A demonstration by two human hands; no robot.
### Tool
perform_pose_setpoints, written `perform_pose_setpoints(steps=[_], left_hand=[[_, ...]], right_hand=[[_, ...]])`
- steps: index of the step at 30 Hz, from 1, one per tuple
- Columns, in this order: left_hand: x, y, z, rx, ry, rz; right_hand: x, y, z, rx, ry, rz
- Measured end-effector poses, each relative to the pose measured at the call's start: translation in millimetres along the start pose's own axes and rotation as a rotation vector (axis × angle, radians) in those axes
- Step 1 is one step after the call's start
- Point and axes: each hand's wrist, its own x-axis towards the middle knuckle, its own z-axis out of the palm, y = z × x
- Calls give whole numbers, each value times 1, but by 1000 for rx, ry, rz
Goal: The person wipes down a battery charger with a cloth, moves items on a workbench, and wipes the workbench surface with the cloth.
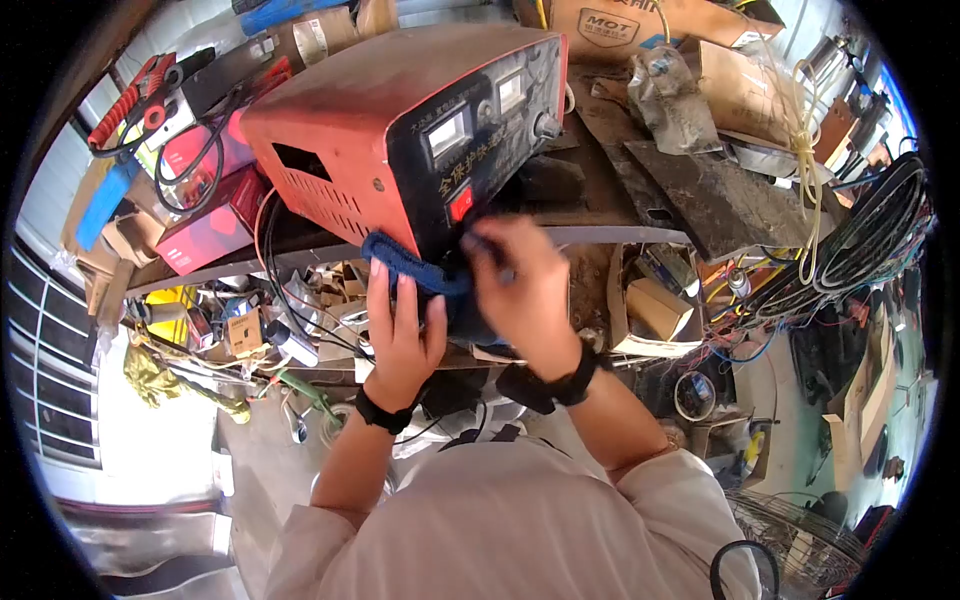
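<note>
A red metal box with a black front panel, two meters and a knob (400, 110) sits on a cluttered workbench. My left hand (400, 335) grips a dark blue cloth (415, 270) at the lower edge of the box's front panel. My right hand (525, 285) is curled around the other end of the same cloth, just under the panel's red switch (460, 203). Both wrists carry black bands.
Red cases and cables (195, 190) lie left of the box. A cardboard box (625, 25) and dark boards (700, 190) sit at the right. Coils of wire (860, 240) hang far right. A lower shelf holds small parts (260, 330). A fan grille (800, 540) stands on the floor.
</note>
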Motion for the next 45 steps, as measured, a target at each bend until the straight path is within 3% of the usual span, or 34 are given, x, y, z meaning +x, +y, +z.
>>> perform_pose_setpoints(steps=[1,2,6,7,9,13,15,17,19,21,25,29,32,35,37,41,43,45], left_hand=[[-1,2,3,-5,18,4],[3,5,4,8,34,-16],[33,12,3,38,150,-58],[40,9,4,36,197,-51],[47,1,6,58,271,3],[44,-5,-1,154,233,80],[38,-12,-15,207,156,85],[34,-19,-24,199,205,59],[27,-21,-27,240,198,89],[29,-21,-26,186,201,63],[29,-11,-21,52,249,-62],[28,0,-19,75,314,-60],[19,1,-25,34,227,82],[42,9,-26,-99,15,199],[63,20,-32,-34,-59,216],[71,20,-36,-40,16,184],[68,18,-37,-31,85,133],[72,16,-41,29,58,116]], right_hand=[[7,5,1,69,74,189],[18,5,1,163,128,217],[29,-13,5,124,124,34],[25,-7,5,135,129,-106],[13,-14,4,110,109,-99],[27,-11,-6,94,20,-57],[25,-19,-7,133,-10,-117],[20,-21,-11,21,-43,-234],[16,-23,-15,29,84,-182],[15,-25,-17,313,201,90],[32,-29,-11,594,223,260],[37,-18,15,466,63,123],[27,-30,11,117,-67,-319],[48,-17,9,-20,31,-339],[61,-19,17,429,192,84],[48,-29,22,113,104,-336],[55,-18,19,-39,139,-412],[62,-17,15,-52,138,-183]])
